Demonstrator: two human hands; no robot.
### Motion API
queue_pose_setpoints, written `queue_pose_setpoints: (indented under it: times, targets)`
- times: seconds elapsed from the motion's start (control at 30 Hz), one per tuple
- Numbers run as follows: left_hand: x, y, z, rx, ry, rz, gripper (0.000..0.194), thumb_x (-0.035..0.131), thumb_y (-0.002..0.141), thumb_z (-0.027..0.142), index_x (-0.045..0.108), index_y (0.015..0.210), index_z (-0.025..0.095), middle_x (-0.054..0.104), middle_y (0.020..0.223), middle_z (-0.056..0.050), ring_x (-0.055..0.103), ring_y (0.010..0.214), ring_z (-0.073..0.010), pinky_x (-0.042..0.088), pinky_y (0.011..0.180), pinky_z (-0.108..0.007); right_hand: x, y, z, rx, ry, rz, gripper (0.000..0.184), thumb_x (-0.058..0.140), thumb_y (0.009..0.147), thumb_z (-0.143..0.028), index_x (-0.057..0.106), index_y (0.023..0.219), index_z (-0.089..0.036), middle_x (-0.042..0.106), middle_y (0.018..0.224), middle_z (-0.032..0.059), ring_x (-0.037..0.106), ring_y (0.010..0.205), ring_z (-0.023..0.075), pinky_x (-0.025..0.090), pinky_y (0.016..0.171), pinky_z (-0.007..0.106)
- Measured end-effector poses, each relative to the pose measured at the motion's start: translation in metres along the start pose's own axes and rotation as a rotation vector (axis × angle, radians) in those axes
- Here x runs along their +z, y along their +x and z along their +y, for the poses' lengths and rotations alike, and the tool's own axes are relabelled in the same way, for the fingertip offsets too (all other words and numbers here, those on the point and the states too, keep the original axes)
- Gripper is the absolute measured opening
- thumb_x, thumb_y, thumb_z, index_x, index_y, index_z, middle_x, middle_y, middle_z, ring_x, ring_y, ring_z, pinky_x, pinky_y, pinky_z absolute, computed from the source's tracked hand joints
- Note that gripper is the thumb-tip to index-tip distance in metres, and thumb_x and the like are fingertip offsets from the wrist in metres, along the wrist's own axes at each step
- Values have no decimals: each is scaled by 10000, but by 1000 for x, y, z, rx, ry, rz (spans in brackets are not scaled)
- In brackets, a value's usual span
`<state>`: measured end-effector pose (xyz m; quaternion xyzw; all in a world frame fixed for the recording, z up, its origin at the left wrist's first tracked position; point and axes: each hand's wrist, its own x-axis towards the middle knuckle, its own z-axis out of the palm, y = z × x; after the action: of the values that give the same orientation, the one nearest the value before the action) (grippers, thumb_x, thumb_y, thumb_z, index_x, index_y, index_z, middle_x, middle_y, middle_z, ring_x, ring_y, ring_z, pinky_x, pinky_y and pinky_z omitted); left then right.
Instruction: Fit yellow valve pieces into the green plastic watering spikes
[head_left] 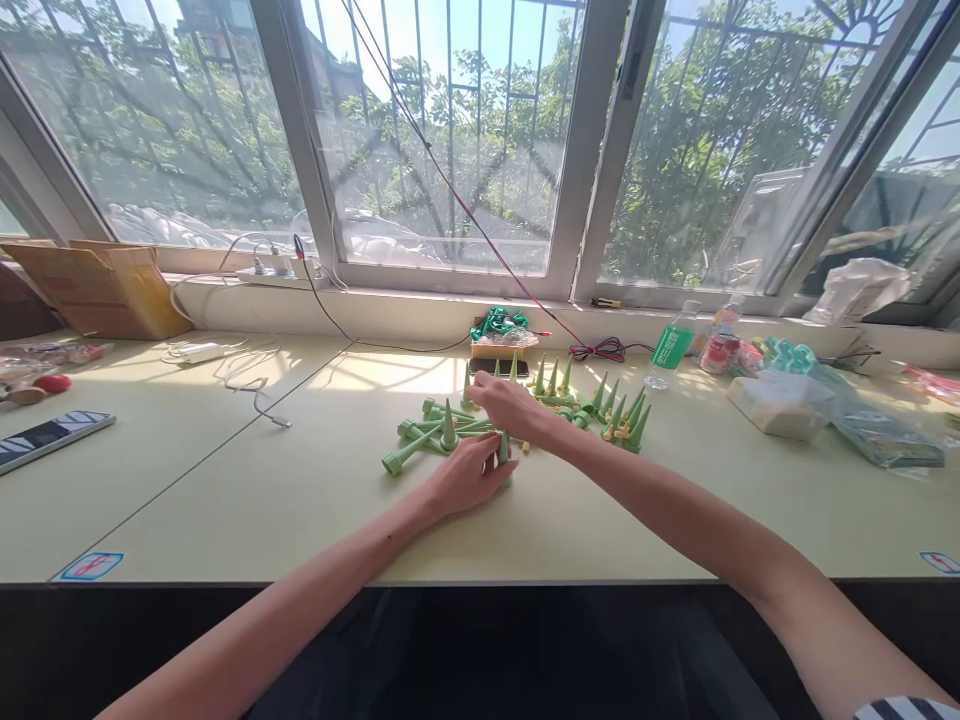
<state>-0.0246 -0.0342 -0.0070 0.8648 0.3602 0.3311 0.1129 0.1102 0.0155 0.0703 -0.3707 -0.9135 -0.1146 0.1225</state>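
My left hand [471, 474] rests low over the table with its fingers curled round a green plastic spike [503, 447], point up. Beyond it, my right hand [510, 406] reaches across, its fingers closed at another upright green spike [466, 385]; the grip itself is partly hidden. To the left of my hands lies a loose pile of green spiked pieces [411, 450] with hollow, flared ends, and one cone [448, 428] stands up among them. Right of my right wrist, several green spikes with small yellowish parts [626, 425] stand in a cluster.
Behind the spikes are a dark phone [499, 368] and a small box of green ties [500, 330]. Bottles [673, 345], a white block [780, 405] and plastic bags [885, 430] lie right. A white cable [255, 390], another phone [52, 440] and a cardboard box [112, 290] are left.
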Motion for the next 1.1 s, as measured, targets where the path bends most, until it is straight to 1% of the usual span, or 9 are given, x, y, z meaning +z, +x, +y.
queue_pose_setpoints:
  times: [0.07,0.17,0.33,0.37,0.43,0.53,0.67,0.87,1.1]
  targets:
    - [2,1,-2,-16,-50,5,140,551,903,291,570,816,183,572,689,-2,521,584,-136,422,569,-262,0,-15,2,10,89,86,263,386,904,0,609,941,-135,553,961,78,473,662,114,310,577,238]
    - [4,2,-3,-34,-122,16,164,539,918,305,572,822,176,581,718,-8,527,602,-128,428,551,-244,6,-39,6,42,238,275,272,371,947,-47,606,1027,-156,548,1019,86,524,774,137,390,656,239]
    - [4,5,-1,-111,-231,94,324,472,959,385,514,722,169,535,613,10,483,515,-104,390,482,-222,34,-79,6,47,408,592,254,377,988,-151,611,1073,-200,567,1040,97,579,914,189,491,785,311]
    - [4,6,0,-141,-255,109,365,459,965,413,492,694,171,518,568,17,473,489,-101,379,468,-220,40,-84,5,80,438,658,241,388,993,-179,619,1056,-209,576,1015,98,588,924,199,504,800,332]
    - [4,7,1,-206,-310,126,428,435,974,462,463,656,176,494,492,28,466,444,-97,371,452,-218,49,-90,2,211,509,715,226,403,1001,-221,627,1032,-221,590,1011,100,604,933,208,529,799,353]
    - [4,9,0,-288,-392,150,442,416,976,506,512,702,173,511,448,33,482,405,-101,379,439,-218,54,-89,-2,286,571,705,217,418,1001,-258,633,1000,-228,597,1015,96,615,929,209,558,776,352]
    - [3,10,-1,-344,-480,191,405,431,965,524,554,806,172,504,420,51,459,354,-100,361,403,-212,54,-82,-7,303,730,690,199,437,996,-265,627,1010,-210,590,1010,89,615,844,174,581,666,295]
    - [0,10,-2,-320,-454,264,368,438,968,493,558,837,171,485,419,59,463,358,-98,354,402,-205,54,-83,-12,270,918,641,182,476,979,-299,636,996,-214,568,1007,69,618,809,151,599,601,259]
    - [0,9,-5,-296,-402,284,377,426,975,496,558,842,169,488,435,55,489,386,-102,369,418,-204,53,-82,-12,272,1006,597,175,513,963,-319,651,966,-212,571,982,66,619,804,156,619,619,275]
